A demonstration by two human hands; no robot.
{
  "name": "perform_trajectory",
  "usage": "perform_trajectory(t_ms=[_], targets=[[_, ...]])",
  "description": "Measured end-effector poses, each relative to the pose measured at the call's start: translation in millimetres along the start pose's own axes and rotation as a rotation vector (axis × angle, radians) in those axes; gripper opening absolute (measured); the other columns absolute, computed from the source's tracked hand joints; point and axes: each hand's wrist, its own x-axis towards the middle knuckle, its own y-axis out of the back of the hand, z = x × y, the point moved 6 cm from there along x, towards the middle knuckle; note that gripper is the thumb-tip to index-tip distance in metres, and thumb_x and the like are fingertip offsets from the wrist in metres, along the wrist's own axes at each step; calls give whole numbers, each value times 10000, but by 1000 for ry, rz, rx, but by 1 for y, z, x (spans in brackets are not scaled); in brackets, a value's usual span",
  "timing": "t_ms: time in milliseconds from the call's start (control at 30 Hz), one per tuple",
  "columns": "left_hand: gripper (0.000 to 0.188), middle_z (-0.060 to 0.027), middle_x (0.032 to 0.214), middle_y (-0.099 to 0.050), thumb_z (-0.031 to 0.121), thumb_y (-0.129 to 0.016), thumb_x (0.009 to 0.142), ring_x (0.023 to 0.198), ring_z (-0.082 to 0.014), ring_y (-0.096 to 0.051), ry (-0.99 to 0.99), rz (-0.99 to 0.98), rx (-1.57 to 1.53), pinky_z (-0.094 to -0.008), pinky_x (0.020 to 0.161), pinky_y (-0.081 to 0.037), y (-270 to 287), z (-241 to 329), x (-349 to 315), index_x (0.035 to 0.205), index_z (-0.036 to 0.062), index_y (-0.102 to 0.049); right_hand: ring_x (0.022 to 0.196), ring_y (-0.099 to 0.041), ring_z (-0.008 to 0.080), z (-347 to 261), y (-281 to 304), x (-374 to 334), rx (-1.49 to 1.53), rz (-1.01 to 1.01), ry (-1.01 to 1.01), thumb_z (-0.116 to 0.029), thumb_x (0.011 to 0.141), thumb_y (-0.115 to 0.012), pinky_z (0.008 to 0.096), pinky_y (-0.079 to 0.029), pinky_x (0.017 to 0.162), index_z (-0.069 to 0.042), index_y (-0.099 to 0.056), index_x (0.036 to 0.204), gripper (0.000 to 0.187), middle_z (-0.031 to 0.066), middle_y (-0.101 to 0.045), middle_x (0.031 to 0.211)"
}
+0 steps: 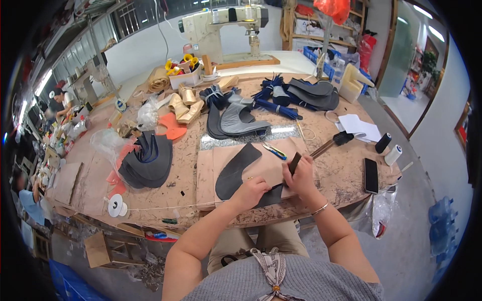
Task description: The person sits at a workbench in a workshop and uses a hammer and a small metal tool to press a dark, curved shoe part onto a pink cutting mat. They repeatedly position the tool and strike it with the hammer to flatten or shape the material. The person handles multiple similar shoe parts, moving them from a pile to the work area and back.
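Observation:
On a pale pink work board [207,175] lies a curved dark grey cut piece [236,173]. My left hand [252,191] rests at its lower right end, fingers pinched together at the edge of a dark grey piece [269,199] near the table's front. To its right, my right hand [300,175] is wrapped round a flat dark brown bar [294,161] that sticks up past the fingers. The bar's lower part is hidden by the hand. Beyond both hands lies a cutter [274,151] with a blue and yellow-green handle.
Stacked grey cut pieces [148,163] lie left, others [236,118] behind the board. A brush [343,138], a phone [370,175], thread cones [393,155] and white paper [358,127] are at right. A white spool [117,205] sits front left; a sewing machine [221,32] stands behind.

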Motion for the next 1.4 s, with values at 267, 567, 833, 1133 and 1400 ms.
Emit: perform_trajectory(t_ms=[267, 567, 833, 1133, 1400], targets=[[41, -87, 905, -630, 36, -677, 826, 871, -302, -628, -20, -34, 92, -397, 775, -510, 2, -5, -2, 865, 44, -673, 677, -561, 262, -14, -6, 1, -4, 9, 69, -131, 730, -766, 412, -376, 775, -115, -564, 738, 202, 23, -582, 679], [53, 0, 918, -636, 124, -686, 849, 898, -207, -620, 14, 5, 239, -367, 845, -396, 6, -1, -14, 898, 146, -685, 693, -574, 273, -12, -13, -1, 34, -85, -1, -109, 688, -764, 405, -390, 805, -124, -563, 723, 205, 17, -587, 675], [89, 32, 899, -625, 123, -700, 825, 948, -184, -602, 12, 10, 310, -389, 889, -350, 11, -4, -15, 890, 181, -683, 695, -565, 277, -22, -21, -3, 73, -70, 56, -104, 676, -759, 454, -405, 803, -108, -564, 741, 205, 29, -585, 693], [77, -9, 916, -617, 130, -685, 817, 1021, -225, -588, -8, 89, 360, -449, 942, -327, 15, 2, -18, 879, 171, -663, 696, -558, 278, -28, -21, 7, 18, -88, 98, -71, 692, -718, 412, -409, 799, -87, -561, 712, 159, 49, -552, 666], [75, -42, 921, -623, 141, -690, 814, 1034, -241, -581, 203, 226, 645, -465, 961, -328, -26, 16, 6, 881, 128, -659, 705, -570, 270, -18, -18, 3, -183, 19, 157, -74, 675, -731, 393, -395, 798, -84, -558, 733, 184, 53, -578, 698]])
